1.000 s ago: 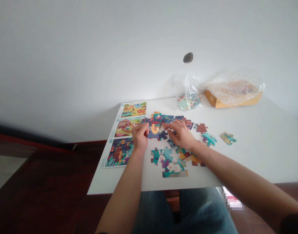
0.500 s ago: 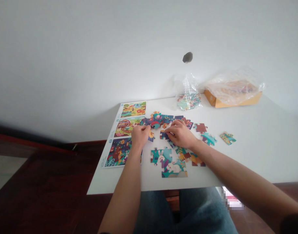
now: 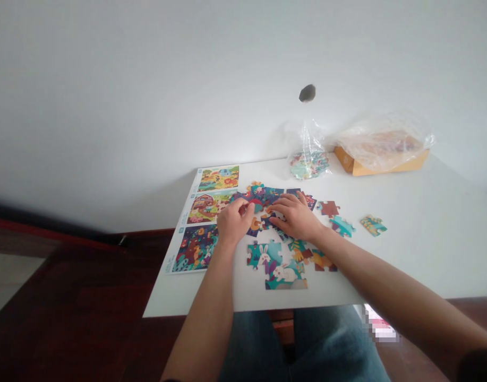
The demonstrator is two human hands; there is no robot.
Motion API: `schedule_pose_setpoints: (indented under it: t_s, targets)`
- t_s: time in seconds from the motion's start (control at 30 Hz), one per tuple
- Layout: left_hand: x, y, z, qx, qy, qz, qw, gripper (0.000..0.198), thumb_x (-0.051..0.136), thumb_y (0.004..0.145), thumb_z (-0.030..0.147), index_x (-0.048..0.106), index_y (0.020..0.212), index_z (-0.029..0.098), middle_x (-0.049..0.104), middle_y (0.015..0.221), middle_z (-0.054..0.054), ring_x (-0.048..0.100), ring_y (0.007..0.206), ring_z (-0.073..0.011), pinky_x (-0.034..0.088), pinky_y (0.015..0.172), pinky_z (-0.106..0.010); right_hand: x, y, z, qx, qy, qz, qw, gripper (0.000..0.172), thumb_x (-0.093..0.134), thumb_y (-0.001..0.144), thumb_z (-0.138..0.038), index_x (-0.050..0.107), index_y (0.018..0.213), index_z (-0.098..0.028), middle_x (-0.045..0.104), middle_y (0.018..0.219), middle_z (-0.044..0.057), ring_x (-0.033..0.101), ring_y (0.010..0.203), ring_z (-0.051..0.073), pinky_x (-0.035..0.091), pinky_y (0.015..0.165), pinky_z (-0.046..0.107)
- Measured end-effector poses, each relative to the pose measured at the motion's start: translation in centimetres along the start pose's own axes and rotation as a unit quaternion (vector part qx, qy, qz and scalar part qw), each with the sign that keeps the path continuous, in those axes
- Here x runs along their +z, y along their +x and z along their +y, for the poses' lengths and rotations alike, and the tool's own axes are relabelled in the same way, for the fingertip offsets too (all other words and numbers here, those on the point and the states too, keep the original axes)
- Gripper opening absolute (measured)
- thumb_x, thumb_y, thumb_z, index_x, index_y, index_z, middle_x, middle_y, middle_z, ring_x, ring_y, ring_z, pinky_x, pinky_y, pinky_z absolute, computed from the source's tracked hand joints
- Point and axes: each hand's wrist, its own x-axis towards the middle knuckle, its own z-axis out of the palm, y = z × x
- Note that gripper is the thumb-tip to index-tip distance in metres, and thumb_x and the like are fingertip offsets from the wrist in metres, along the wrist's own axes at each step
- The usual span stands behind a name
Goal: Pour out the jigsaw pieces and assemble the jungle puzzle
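Note:
My left hand [image 3: 235, 220] is at the left edge of a heap of dark jigsaw pieces [image 3: 273, 194]. Its fingers are loosely curled, with a gap between thumb and forefinger and nothing visible in it. A red-and-teal piece [image 3: 256, 206] lies just beyond the thumb. My right hand [image 3: 296, 216] rests over the pieces with fingers spread, their tips touching dark pieces. Between the hands, a navy piece with an orange shape [image 3: 254, 226] lies against a neighbouring piece. Nearer me are white-rabbit pieces [image 3: 285, 276], with one teal rabbit piece [image 3: 264, 254] touching them.
A sheet with three printed pictures [image 3: 217, 209] lies left of the heap. At the back stand a clear bag of pieces [image 3: 309, 164] and an orange box [image 3: 390, 167] under plastic. Loose pieces, brown [image 3: 330, 208], teal [image 3: 342, 226] and yellow-teal [image 3: 373, 225], lie to the right.
My left hand has loosened its pinch and shifted slightly right, uncovering the navy piece, which now lies closer to the piece by my right hand. My right fingers have spread out.

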Motion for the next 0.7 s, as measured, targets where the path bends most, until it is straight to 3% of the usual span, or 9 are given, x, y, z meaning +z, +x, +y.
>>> schedule_pose_setpoints:
  t_s: [0.13,0.3,0.53,0.7]
  targets:
    - [0.7,0.1,-0.4,0.120,0.008,0.060,0.991,0.016,0.062,0.088,0.032,0.075,0.095,0.025,0.067,0.108,-0.007,0.059,0.109,-0.0254,0.042,0.102,-0.040,-0.2,0.1,0.2,-0.008,0.012,0.010,1.000,0.027,0.053,0.097,-0.033,0.072,0.114,-0.024,0.072,0.114,0.009,0.055,0.119,0.029,0.028,0.107,0.050]
    - [1.4,-0.2,-0.7,0.117,0.054,0.047,0.991,0.024,0.066,0.086,0.034,0.076,0.109,0.035,0.053,0.144,-0.002,0.043,0.135,-0.0350,0.035,0.113,-0.055,-0.2,0.1,0.5,-0.013,0.020,0.019,1.000,0.025,0.053,0.095,-0.027,0.072,0.111,-0.022,0.072,0.116,0.009,0.057,0.118,0.029,0.028,0.107,0.052]
    - [1.6,-0.2,-0.9,0.067,0.051,0.022,0.996,0.029,0.065,0.086,0.031,0.075,0.113,0.035,0.049,0.151,0.000,0.036,0.143,-0.0389,0.033,0.114,-0.061,-2.0,-0.1,4.1,0.046,0.040,0.029,0.998,0.026,0.054,0.091,-0.023,0.071,0.111,-0.025,0.074,0.117,0.007,0.059,0.121,0.028,0.018,0.113,0.062]
    - [1.7,-0.2,-0.9,0.051,0.048,0.009,0.997,0.029,0.064,0.087,0.028,0.074,0.113,0.034,0.056,0.145,0.002,0.040,0.141,-0.0372,0.033,0.113,-0.061,-3.1,-0.4,6.4,0.076,0.027,0.036,0.996,0.028,0.051,0.092,-0.023,0.072,0.111,-0.025,0.073,0.117,0.009,0.061,0.119,0.029,0.025,0.112,0.061]
